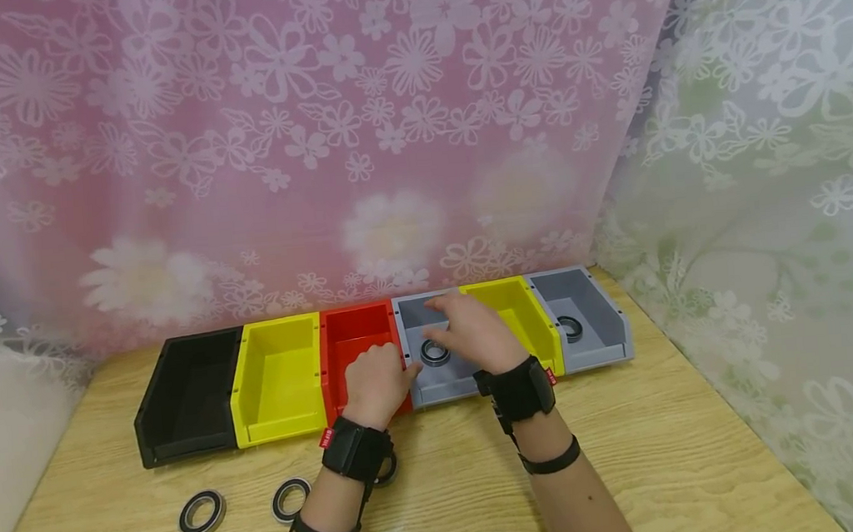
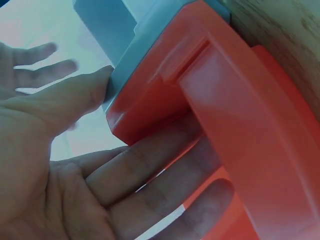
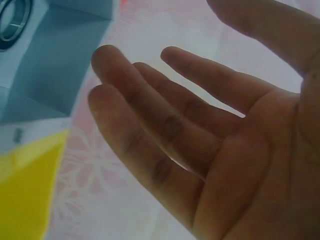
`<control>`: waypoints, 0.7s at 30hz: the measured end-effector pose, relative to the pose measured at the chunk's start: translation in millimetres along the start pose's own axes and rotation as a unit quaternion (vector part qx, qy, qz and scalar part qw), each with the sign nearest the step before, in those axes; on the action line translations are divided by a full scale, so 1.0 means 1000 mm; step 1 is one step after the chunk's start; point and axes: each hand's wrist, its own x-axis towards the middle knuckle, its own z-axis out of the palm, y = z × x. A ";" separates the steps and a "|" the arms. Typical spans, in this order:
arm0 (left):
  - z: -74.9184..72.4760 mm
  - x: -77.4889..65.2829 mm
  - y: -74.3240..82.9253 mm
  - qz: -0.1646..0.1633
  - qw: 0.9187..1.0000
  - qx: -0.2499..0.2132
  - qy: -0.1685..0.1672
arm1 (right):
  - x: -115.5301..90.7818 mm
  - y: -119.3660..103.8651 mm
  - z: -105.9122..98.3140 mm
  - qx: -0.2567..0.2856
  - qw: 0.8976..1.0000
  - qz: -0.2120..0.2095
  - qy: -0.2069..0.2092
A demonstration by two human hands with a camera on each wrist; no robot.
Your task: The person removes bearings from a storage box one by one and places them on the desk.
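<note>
Right fingers [image 3: 142,150], spread, hold nothing; left fingers [image 2: 140,162], seemingly empty, reach into the glossy red bin [image 1: 359,325].

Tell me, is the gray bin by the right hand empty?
Not empty: a black-and-silver ring lies inside that gray bin, as the head view shows.

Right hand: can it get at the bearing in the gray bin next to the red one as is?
Likely yes: the right hand is empty, fingers loosely extended, and appears right over that gray bin; nothing seems to cover the bearing.
</note>
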 end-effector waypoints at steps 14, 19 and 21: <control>0.003 -0.001 -0.001 0.005 1.000 0.002 0.003 | 0.016 0.015 0.030 -0.036 0.998 0.032 -0.033; 0.004 0.000 -0.002 0.004 1.000 -0.001 0.001 | 0.020 0.019 0.038 -0.040 0.997 0.038 -0.049; 0.003 0.000 -0.002 0.003 1.000 -0.001 0.001 | 0.021 0.019 0.040 -0.046 0.997 0.037 -0.052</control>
